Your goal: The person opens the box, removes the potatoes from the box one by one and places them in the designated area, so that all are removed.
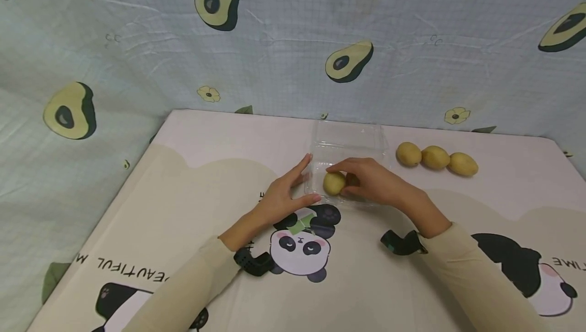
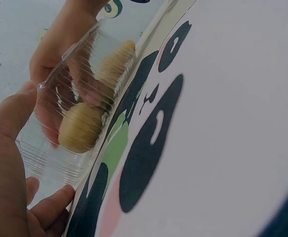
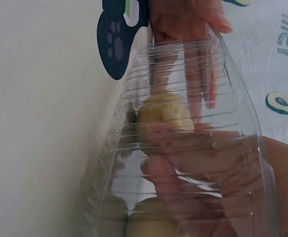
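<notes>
A clear plastic box (image 1: 316,185) stands on the table with its lid (image 1: 350,132) folded back toward the wall. My right hand (image 1: 373,182) reaches inside and grips a lemon (image 1: 334,183) near the box's left side. Through the ribbed wall, the right wrist view shows the fingertips against this lemon (image 3: 163,116) and another yellow rounded shape (image 3: 151,219) closer to the camera. My left hand (image 1: 281,197) rests at the box's left front corner, thumb and fingers spread and fairly straight. The left wrist view shows its fingertips touching the box.
Three lemons (image 1: 435,157) lie in a row on the table, right of the box. The tablecloth (image 1: 220,205) carries panda prints, one directly in front of the box. Behind the table's far edge hangs an avocado-patterned sheet (image 1: 284,67).
</notes>
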A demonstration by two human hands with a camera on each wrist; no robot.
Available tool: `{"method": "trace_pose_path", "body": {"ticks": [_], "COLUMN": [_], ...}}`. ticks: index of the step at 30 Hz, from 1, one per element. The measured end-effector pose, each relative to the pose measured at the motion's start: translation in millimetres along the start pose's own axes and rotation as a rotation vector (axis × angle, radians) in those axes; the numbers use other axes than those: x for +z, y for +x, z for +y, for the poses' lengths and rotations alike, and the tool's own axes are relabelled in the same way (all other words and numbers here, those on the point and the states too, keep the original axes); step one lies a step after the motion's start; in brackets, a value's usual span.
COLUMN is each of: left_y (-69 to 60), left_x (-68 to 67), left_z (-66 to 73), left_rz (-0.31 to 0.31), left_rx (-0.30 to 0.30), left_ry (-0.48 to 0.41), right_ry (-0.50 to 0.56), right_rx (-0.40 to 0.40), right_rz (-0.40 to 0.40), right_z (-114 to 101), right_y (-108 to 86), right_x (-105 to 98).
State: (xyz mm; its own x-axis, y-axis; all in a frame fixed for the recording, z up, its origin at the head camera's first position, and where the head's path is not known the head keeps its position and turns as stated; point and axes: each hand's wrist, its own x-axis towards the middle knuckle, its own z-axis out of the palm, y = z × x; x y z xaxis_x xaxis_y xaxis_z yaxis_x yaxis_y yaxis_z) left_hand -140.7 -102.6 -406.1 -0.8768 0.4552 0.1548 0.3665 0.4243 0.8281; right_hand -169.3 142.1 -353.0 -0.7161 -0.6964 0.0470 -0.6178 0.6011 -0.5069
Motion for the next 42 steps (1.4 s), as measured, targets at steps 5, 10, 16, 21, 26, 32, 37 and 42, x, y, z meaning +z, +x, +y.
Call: {"method": "trace_pose_path", "body": {"ticks": [5,10,16,21,26,32,37,42], "left_y": [-0.8,-1.0,-0.5,-0.4,0.0,0.5,0.6,0.5], "left_x": [-0.6,-0.9,-0.8,-0.2,-0.2,0.1,0.5,0.3], "left_z": [0.9,1.6,0.9,-0.2,-0.5,-1.5,-0.9,-0.4], "left_rz": [-0.001,-0.004,-0.007,-0.007,-0.001,-0.001,-0.001,-0.001], "left_rx": [-0.002,-0.003,-0.011,-0.007,0.002,0.005,0.001,-0.001], "left_ry": [0.005,0.003,-0.004,-0.009,-0.011,-0.003,-0.001,-0.006], "right_ry": [0.007,0.017,0.014,0.0,-0.001,0.023,0.028,0.009], "right_rx": [0.009,-0.028,-0.026,0.021,0.068,0.059,0.033,0.062], "right_rz": [0.007,0.015,-0.001,-0.02,-0.031,-0.02,-0.021,-0.026], "right_z": [-1,0,-1,-5,-5,-3,-4,-6], "right_y": [2.6,4.8,9.3,11.5,12.0,12.0,13.0,14.8], "right_x": [1,2,3,2,1,3,4,5]}}
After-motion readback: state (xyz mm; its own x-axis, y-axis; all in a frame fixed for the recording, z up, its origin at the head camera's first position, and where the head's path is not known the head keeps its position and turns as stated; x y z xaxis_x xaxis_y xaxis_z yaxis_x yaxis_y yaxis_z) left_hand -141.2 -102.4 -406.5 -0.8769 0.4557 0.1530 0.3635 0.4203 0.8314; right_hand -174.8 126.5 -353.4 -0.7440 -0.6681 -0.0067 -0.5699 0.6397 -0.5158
